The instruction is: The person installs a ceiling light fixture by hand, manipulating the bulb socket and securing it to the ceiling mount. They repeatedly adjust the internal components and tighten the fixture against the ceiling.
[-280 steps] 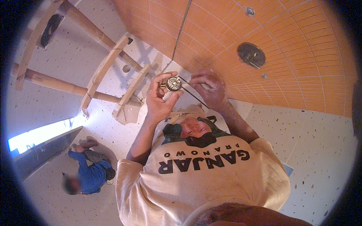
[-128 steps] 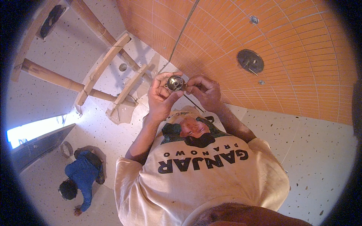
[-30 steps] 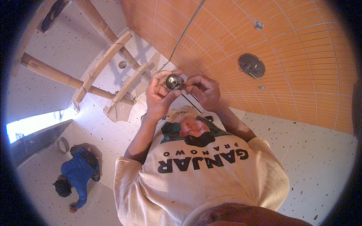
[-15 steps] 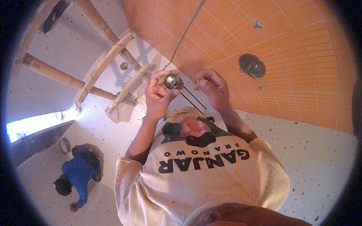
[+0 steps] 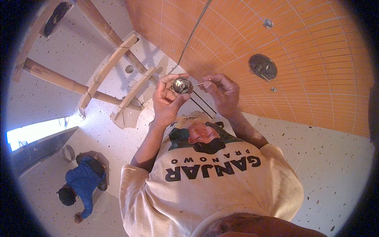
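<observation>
Head view: the person stands close to an orange tiled wall [image 5: 316, 47] and holds the work up in front of the chest. The left hand [image 5: 167, 100] is closed around a small round metal fitting [image 5: 182, 85], gripping it between thumb and fingertips so that its shiny face turns toward the camera. The right hand [image 5: 222, 91] is pinched shut on a thin metal pin [image 5: 200, 83], whose free end points at the side of the fitting and looks to be touching it or just short of it; which one cannot be told at this size. Two thin dark rods or cables [image 5: 203, 106] run slantwise just below the hands.

On the wall, up and to the right of the hands, sits a dark round wall plate [image 5: 262, 66] with a short stub sticking out of it, and a smaller metal disc [image 5: 268, 23] lies higher up. To the left, bamboo poles [image 5: 59, 77] and wooden crosspieces form a scaffold over the speckled floor [image 5: 327, 166]. Another person in a blue shirt [image 5: 83, 181] crouches on that floor at lower left, well apart from the work.

By the look of it, the step in hand is fitting the pin into the round fitting. The next move seems to call for a steady left hand and a fine, straight push from the right, with the pin lined up on its hole.
</observation>
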Available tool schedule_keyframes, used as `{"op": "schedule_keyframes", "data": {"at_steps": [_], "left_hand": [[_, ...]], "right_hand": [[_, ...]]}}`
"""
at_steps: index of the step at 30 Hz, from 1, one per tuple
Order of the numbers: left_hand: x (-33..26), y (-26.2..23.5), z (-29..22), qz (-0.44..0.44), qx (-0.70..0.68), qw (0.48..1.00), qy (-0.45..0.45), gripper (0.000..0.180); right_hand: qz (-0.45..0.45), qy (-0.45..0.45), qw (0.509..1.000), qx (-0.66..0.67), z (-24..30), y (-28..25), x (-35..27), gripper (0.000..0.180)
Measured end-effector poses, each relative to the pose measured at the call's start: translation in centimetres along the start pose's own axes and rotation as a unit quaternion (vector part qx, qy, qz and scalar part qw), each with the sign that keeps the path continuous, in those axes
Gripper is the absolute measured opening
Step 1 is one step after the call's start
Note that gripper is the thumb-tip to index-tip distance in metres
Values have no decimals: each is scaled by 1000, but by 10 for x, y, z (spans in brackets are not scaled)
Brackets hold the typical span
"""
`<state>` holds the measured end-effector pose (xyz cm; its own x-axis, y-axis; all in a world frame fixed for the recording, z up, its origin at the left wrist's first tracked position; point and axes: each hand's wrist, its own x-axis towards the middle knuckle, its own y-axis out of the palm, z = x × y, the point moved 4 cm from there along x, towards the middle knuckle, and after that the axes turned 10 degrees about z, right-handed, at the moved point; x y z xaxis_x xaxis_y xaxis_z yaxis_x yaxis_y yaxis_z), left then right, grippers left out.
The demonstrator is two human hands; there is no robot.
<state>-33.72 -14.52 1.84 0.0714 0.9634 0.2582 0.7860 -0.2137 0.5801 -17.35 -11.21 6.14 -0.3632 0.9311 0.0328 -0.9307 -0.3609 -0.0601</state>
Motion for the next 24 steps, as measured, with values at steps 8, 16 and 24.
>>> {"op": "schedule_keyframes", "data": {"at_steps": [8,16,24], "left_hand": [[-2,4,2,5,7,1000,3,52],[-5,6,5,7,-4,1000,6,53],[-9,13,2,6,27,1000,-10,55]], "right_hand": [[16,-17,999,-40,-1,4,-5,11],[4,-26,999,-44,2,5,-10,12],[5,26,999,41,-14,-1,-17,18]]}}
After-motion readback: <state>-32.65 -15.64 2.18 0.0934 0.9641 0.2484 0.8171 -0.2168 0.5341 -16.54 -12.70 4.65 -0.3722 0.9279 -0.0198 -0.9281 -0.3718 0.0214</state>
